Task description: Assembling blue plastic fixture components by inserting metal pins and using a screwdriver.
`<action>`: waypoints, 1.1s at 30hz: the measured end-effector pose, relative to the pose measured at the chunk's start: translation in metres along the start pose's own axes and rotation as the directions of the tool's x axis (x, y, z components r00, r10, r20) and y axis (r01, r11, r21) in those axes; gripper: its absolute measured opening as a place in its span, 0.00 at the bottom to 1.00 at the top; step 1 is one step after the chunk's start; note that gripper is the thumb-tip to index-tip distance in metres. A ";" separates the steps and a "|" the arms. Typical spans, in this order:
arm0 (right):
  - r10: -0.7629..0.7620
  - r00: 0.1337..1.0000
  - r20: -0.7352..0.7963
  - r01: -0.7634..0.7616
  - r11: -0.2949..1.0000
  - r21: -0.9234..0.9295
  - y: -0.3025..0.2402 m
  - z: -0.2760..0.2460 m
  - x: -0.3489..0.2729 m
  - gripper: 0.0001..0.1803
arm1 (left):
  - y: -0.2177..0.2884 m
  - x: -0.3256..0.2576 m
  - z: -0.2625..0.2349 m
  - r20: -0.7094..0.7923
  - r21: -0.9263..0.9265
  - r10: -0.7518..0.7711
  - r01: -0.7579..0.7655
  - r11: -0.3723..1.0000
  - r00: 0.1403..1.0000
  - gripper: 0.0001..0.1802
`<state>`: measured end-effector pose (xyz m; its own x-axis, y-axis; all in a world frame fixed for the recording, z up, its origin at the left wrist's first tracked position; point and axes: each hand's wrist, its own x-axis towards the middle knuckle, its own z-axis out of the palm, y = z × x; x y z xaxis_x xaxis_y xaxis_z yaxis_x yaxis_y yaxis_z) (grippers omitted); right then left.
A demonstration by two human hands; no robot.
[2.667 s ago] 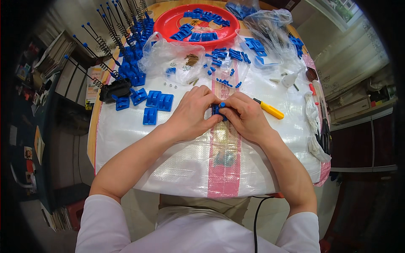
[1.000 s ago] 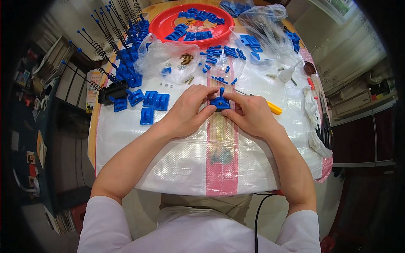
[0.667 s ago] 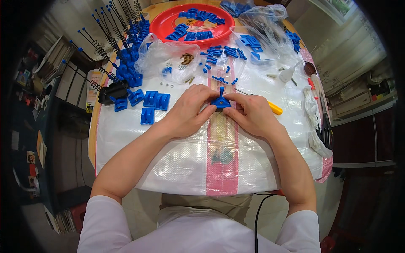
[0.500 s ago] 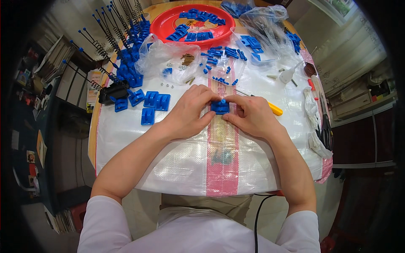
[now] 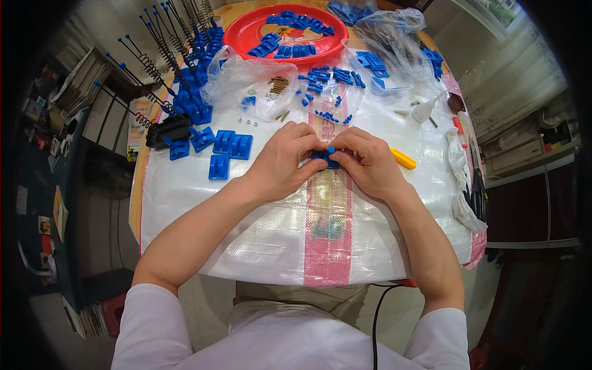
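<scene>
In the middle of the table my left hand (image 5: 285, 157) and my right hand (image 5: 365, 161) meet around a small blue plastic base (image 5: 325, 156). My left thumb and fingers pinch its left side. The right thumb and forefinger close on its right side, by a round blue tip (image 5: 331, 149) that stands up from it. Fingers hide much of the base. Left of my hands lie several similar blue bases (image 5: 218, 167). Beside my right hand is a screwdriver's yellow handle (image 5: 403, 158).
Beyond my hands lie small blue pegs (image 5: 333, 116), brass-coloured screws (image 5: 279, 84) and nuts on clear plastic bags. A red tray (image 5: 230, 49) holds more blue parts. Blue pieces with black springs (image 5: 161, 46) crowd the far left. A white squeeze bottle (image 5: 422, 111) and black-handled scissors (image 5: 478, 194) lie right.
My right thumb and fingers have moved up and in toward the round tip, and my left thumb has come over the front of the base. The view has shifted slightly.
</scene>
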<state>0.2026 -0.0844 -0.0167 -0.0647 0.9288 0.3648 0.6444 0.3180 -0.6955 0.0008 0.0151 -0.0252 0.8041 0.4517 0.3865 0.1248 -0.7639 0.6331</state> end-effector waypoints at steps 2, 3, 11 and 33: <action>-0.020 1.000 -0.003 0.020 1.000 0.014 0.001 0.000 0.000 0.06 | -0.003 -0.001 0.001 -0.015 0.032 0.033 -0.033 0.999 0.999 0.15; -0.018 1.000 0.000 0.018 1.000 0.010 0.002 0.000 0.000 0.06 | -0.003 -0.001 0.001 -0.020 0.023 0.037 -0.037 0.999 0.999 0.15; 0.018 1.000 0.012 -0.017 0.999 -0.035 0.006 0.003 -0.001 0.07 | -0.001 -0.002 0.003 -0.015 -0.008 0.025 -0.026 1.000 1.000 0.15; 0.023 0.998 0.053 -0.021 0.999 -0.043 0.002 -0.001 0.001 0.10 | -0.004 -0.002 0.002 -0.010 -0.010 0.057 -0.057 0.998 0.998 0.14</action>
<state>0.2044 -0.0834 -0.0172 -0.0901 0.9448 0.3150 0.6778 0.2900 -0.6757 0.0001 0.0164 -0.0304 0.8042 0.4119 0.4285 0.0728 -0.7837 0.6168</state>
